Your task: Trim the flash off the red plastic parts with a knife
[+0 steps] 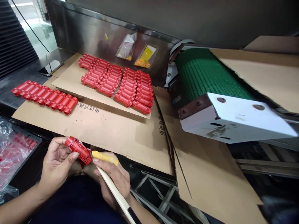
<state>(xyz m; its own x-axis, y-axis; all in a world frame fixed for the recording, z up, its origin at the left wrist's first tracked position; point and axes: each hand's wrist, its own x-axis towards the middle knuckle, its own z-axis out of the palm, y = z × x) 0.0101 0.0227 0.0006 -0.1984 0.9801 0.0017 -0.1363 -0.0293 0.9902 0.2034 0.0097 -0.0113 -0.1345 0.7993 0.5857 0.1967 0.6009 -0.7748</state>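
Observation:
Low in the view, my left hand (56, 161) grips a red plastic cylindrical part (80, 150) with grooves and slots along its side, thumb on top and fingers behind. My right hand (114, 174) is closed on a long cream-handled tool (114, 189) with a black section toward its lower end. A yellow finger cot (104, 157) covers one finger of that hand. The tool's thin tip is at the right end of the red part; whether it touches is too small to tell. Both hands are just in front of the cardboard-covered table edge.
Rows of similar red parts (126, 87) lie on a cardboard sheet (70, 77), and another row (46, 95) lies left. A phone (50, 67) and two small bags (146, 57) lie behind. A green conveyor belt (210, 74) stands right; a plastic-lined bin (25, 161) is at lower left.

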